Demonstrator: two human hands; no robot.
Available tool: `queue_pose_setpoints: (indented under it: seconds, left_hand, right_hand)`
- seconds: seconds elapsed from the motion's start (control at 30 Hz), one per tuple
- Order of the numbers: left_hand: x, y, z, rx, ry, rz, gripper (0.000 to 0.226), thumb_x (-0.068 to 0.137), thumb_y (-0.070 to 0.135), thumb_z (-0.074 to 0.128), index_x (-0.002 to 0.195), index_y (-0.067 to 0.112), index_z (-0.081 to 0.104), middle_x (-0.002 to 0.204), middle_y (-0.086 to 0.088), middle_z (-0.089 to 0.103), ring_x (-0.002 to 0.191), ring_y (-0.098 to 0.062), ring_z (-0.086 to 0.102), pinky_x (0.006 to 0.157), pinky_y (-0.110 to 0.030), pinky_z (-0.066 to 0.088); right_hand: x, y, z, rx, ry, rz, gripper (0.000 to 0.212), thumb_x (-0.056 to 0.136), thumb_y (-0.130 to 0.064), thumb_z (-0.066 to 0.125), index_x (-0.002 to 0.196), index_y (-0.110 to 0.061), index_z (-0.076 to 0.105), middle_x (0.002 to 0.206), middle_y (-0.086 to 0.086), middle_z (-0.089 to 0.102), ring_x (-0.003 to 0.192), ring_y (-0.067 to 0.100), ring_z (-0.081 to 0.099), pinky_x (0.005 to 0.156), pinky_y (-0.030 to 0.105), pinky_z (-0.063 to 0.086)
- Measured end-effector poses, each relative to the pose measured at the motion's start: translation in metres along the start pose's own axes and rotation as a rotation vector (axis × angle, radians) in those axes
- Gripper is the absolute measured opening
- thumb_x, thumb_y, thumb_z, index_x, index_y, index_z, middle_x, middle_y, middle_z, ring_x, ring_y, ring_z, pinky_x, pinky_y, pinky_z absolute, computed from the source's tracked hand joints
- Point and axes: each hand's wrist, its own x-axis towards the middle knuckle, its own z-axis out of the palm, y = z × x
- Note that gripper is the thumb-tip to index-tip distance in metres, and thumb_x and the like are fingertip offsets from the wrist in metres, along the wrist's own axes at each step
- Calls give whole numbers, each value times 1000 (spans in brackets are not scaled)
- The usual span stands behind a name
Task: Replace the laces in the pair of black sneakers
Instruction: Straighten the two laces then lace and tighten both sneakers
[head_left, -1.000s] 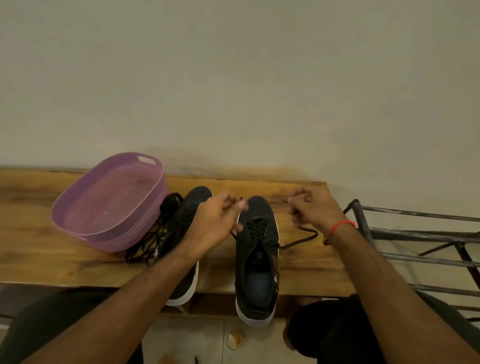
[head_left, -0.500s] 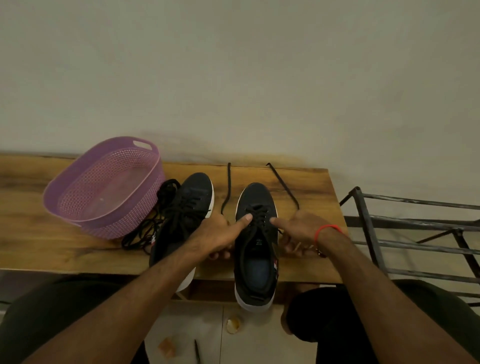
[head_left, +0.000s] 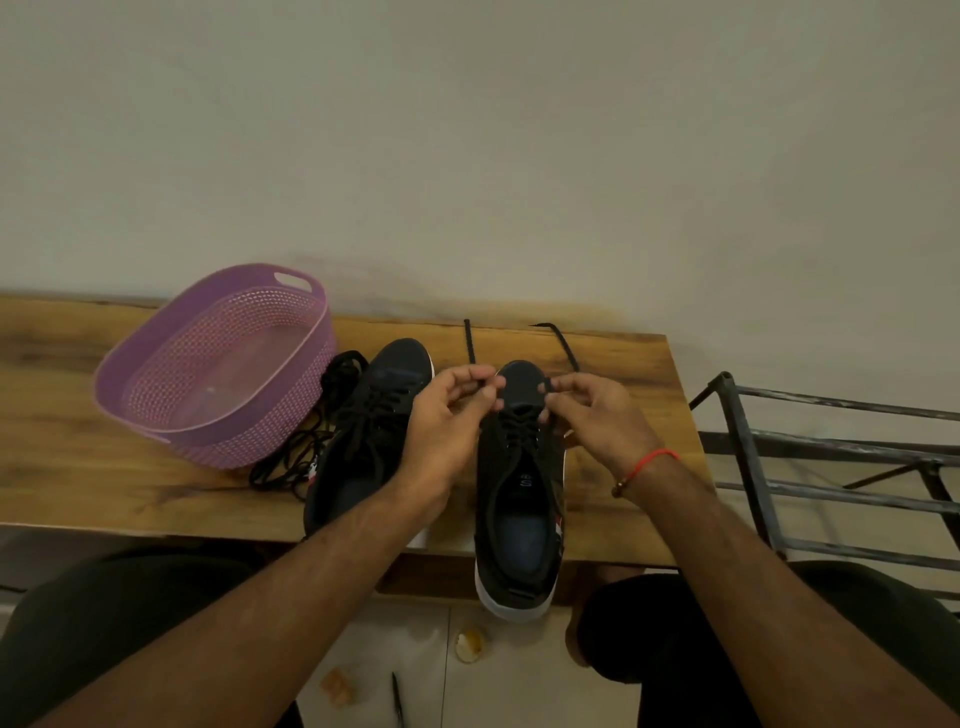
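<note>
While both hands are working at the toe end of the right sneaker (head_left: 519, 483), each is pinching one end of the lace (head_left: 469, 343) threaded through it. The left hand (head_left: 451, 415) is gripping the left strand, whose free tip is running straight away from the person toward the wall; the right hand (head_left: 597, 410) is gripping the right strand, whose tip is angling away and slightly left. The sneaker's long axis is pointing from the person toward the wall, with its heel overhanging the near edge of the desk (head_left: 78, 441). The eyelets are lying just nearer the person than both grips, so the next threading looks to call for bringing the tips back toward the body and across the tongue. Both hands are about equally near.

By count, two sneakers are standing side by side; the left sneaker (head_left: 363, 447) is already looking laced. One loose bundle of laces (head_left: 291, 462) is lying between it and one purple basket (head_left: 208, 374). One metal rack (head_left: 831, 467) is standing to the right.
</note>
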Motion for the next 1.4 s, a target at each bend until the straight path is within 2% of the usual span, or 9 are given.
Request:
queue_pose_setpoints:
  seconds: [0.2, 0.4, 0.5, 0.63, 0.7, 0.87, 1.1, 1.2, 1.4]
  left_hand:
    - [3, 15, -2, 100, -363, 381, 38, 110, 19, 40, 145, 11, 52, 144, 2, 58, 137, -10, 50, 113, -29, 42]
    - [13, 20, -15, 780, -294, 412, 48, 105, 56, 36, 147, 34, 46, 122, 7, 71, 99, -1, 67, 87, -37, 59]
    - [18, 34, -31, 755, -406, 183, 21, 103, 35, 55, 111, 23, 71, 92, 5, 74, 62, 1, 64, 56, -17, 51]
    - [11, 41, -45, 472, -669, -236, 14, 97, 21, 65, 106, 16, 74, 92, 0, 76, 71, -14, 71, 50, -20, 51]
    - [7, 30, -37, 514, -641, -145, 13, 94, 23, 70, 104, 19, 77, 96, 6, 77, 86, -8, 72, 62, -18, 53]
    - [2, 2, -10, 653, -305, 146, 18, 87, 37, 78, 94, 25, 67, 89, 8, 70, 77, 2, 63, 68, -17, 49]
    - [5, -9, -5, 832, -230, 480, 27, 98, 34, 60, 122, 22, 62, 109, 6, 63, 95, -7, 59, 82, -36, 57]
    - [3, -10, -3, 823, -221, 442, 15, 99, 30, 57, 108, 19, 64, 96, 5, 65, 87, -8, 62, 76, -38, 58]
    - [3, 10, -1, 681, -343, 71, 22, 102, 29, 56, 92, 15, 69, 94, -3, 67, 85, -17, 65, 78, -41, 58]
  right_hand:
    - [-15, -9, 9, -231, -346, -376, 27, 98, -29, 59, 120, -15, 66, 104, 1, 70, 95, 15, 67, 82, 31, 57]
    - [-13, -9, 3, -244, -161, -290, 33, 102, -33, 53, 79, -16, 68, 64, -8, 59, 59, 5, 51, 60, 28, 42]
    - [-5, -4, 0, -243, -88, -224, 31, 99, -32, 59, 75, -15, 69, 61, -8, 60, 61, 7, 51, 63, 34, 45]
    - [-2, -5, 2, -148, -136, -206, 22, 96, -29, 65, 78, -18, 73, 72, -3, 70, 75, 13, 63, 78, 39, 53]
    - [-4, -8, 2, -142, -176, -240, 23, 95, -28, 65, 74, -21, 70, 71, -4, 69, 73, 12, 62, 76, 38, 53]
    - [-5, -9, -3, -118, -207, -253, 22, 94, -26, 66, 75, -16, 69, 72, 0, 66, 73, 14, 61, 76, 41, 54]
    - [-1, -7, -11, -106, -300, -319, 18, 92, -24, 69, 93, -6, 73, 99, 23, 69, 87, 38, 63, 81, 51, 53]
    - [-1, -6, -11, -164, -322, -335, 16, 91, -25, 70, 94, -10, 74, 98, 12, 73, 95, 33, 66, 86, 52, 56]
    - [-3, -8, -13, -396, -200, -449, 10, 92, -24, 70, 99, -21, 75, 88, -23, 67, 87, -10, 61, 76, 11, 48]
